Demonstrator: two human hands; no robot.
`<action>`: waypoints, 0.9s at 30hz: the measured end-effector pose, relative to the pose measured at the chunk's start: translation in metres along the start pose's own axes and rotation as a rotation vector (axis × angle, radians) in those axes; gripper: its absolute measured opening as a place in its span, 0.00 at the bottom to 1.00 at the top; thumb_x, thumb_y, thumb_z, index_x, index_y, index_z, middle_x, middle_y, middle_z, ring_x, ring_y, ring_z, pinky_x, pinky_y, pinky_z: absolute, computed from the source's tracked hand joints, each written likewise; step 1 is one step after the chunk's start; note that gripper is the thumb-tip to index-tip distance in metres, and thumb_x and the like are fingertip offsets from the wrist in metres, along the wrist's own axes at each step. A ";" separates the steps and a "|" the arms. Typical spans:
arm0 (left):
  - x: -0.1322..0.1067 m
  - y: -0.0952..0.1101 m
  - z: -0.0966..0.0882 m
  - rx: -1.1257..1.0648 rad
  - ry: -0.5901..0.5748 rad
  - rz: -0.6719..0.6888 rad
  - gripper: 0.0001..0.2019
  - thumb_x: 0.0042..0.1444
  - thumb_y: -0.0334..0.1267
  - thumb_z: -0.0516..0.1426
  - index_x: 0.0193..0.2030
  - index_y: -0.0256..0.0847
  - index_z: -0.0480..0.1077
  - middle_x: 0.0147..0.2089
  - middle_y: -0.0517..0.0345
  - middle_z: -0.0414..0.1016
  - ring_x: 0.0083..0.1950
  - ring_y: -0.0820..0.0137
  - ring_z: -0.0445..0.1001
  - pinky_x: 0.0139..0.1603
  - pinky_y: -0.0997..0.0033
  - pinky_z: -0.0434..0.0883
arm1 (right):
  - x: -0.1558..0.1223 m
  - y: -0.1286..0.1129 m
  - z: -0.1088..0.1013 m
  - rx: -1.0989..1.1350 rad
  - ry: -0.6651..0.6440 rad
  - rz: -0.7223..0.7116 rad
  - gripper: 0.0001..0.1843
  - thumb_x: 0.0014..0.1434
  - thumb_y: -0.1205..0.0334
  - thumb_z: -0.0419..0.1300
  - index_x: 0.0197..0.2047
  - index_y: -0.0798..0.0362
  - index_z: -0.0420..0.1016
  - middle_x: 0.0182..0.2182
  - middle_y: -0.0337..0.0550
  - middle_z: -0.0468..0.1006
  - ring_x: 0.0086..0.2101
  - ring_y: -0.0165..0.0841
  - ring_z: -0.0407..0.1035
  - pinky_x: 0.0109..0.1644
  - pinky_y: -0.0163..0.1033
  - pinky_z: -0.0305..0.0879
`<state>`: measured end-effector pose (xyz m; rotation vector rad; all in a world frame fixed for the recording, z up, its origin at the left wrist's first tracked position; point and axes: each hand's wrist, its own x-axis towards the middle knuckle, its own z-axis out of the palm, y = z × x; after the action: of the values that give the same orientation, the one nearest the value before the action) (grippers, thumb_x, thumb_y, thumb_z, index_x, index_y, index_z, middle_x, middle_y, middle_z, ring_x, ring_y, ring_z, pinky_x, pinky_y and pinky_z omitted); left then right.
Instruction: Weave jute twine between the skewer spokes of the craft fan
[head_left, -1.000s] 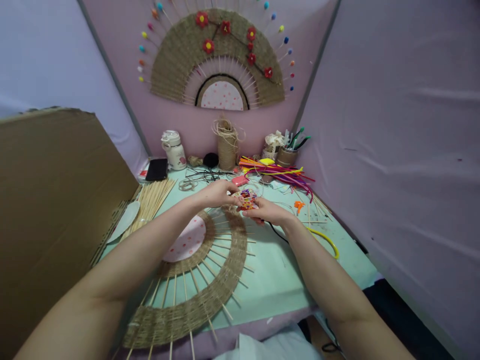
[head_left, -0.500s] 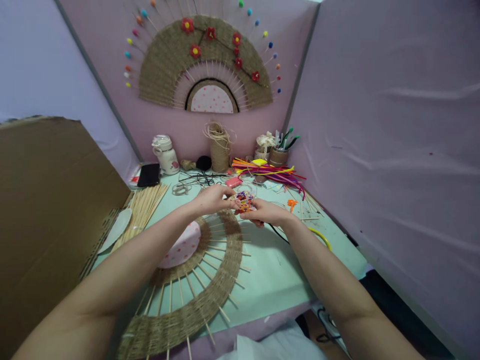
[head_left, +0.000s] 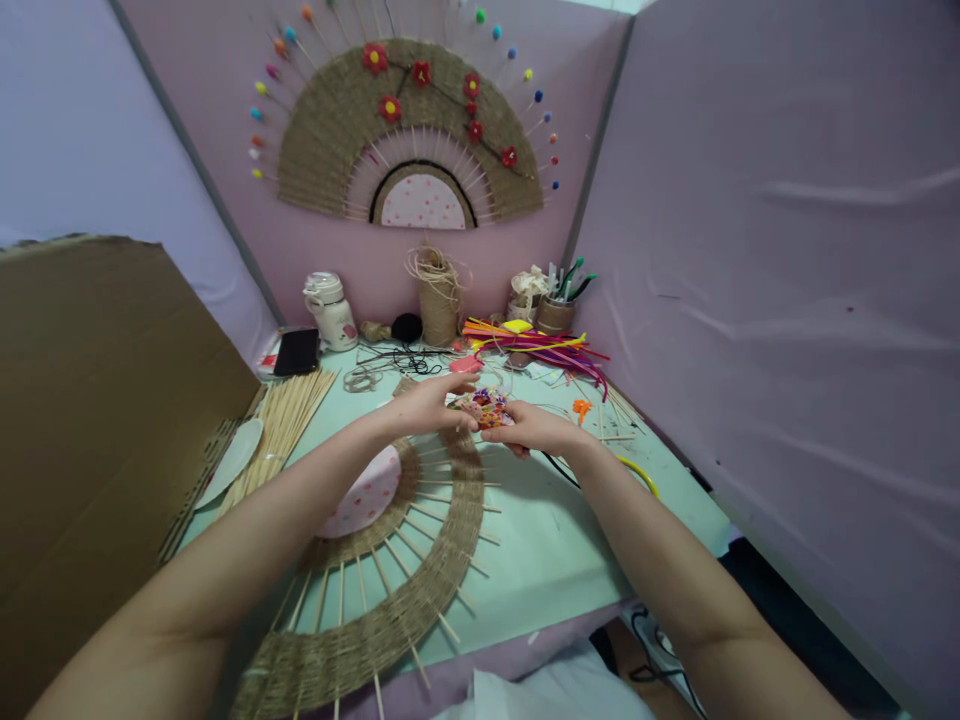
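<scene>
Holding a small, flat, many-coloured packet [head_left: 486, 408], seemingly clear plastic with bright bits inside, we have it between both hands above the pale mint-green tabletop [head_left: 559, 545]. Its long axis runs roughly left to right, from one hand to the other, and it tilts a little down toward the right.

Our left hand [head_left: 424, 403] meets the packet's left end. The thumb and the first fingertips are closed in a pinch on that edge, and the other fingers reach forward, loose. Our right hand [head_left: 536, 428] lies under and behind the right end, with its fingers curled up around the packet and gripping it from below. We cannot tell how hard either hand presses. Both hands touch the packet. The right one carries more of it, and the left one has only the near edge.

The packet is off the table, just over the far rim of the half-ring fan of woven brown twine and thin wooden spokes [head_left: 420, 590] that lies flat beneath our forearms. A pink dotted paper half-disc [head_left: 364, 492] sits at the fan's centre.

Beyond our hands a loose pile of bright pipe cleaners [head_left: 544, 348] lies well apart from the packet. A bundle of bare bamboo sticks [head_left: 289, 420] rests to the left, beside a leaning brown cardboard sheet [head_left: 97, 400].
</scene>
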<state>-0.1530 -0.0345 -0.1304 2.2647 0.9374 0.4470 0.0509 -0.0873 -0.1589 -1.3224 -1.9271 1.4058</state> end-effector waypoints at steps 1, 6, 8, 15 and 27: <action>-0.003 0.000 -0.002 -0.026 0.004 0.022 0.40 0.43 0.48 0.64 0.64 0.41 0.61 0.62 0.50 0.67 0.61 0.60 0.66 0.58 0.66 0.63 | -0.002 0.001 -0.001 -0.028 0.017 -0.001 0.17 0.52 0.48 0.60 0.36 0.54 0.69 0.17 0.30 0.62 0.18 0.25 0.57 0.21 0.31 0.55; -0.026 -0.009 -0.021 -0.043 0.073 -0.072 0.34 0.50 0.53 0.58 0.63 0.44 0.62 0.65 0.50 0.63 0.65 0.59 0.62 0.63 0.61 0.60 | -0.035 0.009 -0.019 -0.189 0.233 -0.088 0.16 0.55 0.49 0.58 0.40 0.53 0.72 0.26 0.38 0.71 0.25 0.29 0.61 0.28 0.33 0.57; -0.038 -0.017 -0.029 -0.029 0.128 -0.138 0.31 0.50 0.56 0.57 0.58 0.43 0.67 0.62 0.51 0.67 0.63 0.59 0.64 0.62 0.61 0.61 | -0.057 0.017 -0.034 -0.290 0.369 -0.106 0.17 0.57 0.49 0.55 0.41 0.53 0.72 0.31 0.40 0.72 0.29 0.31 0.62 0.32 0.34 0.58; -0.075 -0.043 -0.039 -0.188 0.196 -0.344 0.31 0.50 0.58 0.58 0.55 0.39 0.68 0.60 0.52 0.70 0.59 0.62 0.68 0.58 0.67 0.65 | -0.119 0.074 -0.083 -0.761 0.721 0.213 0.19 0.62 0.53 0.49 0.46 0.56 0.70 0.34 0.48 0.70 0.35 0.37 0.64 0.38 0.38 0.58; -0.098 -0.065 -0.041 -0.249 0.302 -0.525 0.31 0.43 0.62 0.61 0.51 0.46 0.70 0.59 0.58 0.72 0.59 0.61 0.68 0.60 0.65 0.62 | -0.107 0.138 -0.080 -0.903 0.768 0.461 0.27 0.62 0.54 0.53 0.59 0.60 0.62 0.48 0.57 0.70 0.47 0.45 0.66 0.48 0.41 0.59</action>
<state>-0.2753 -0.0526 -0.1504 1.6694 1.4840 0.6325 0.2241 -0.1340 -0.2290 -2.3524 -1.7482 -0.0345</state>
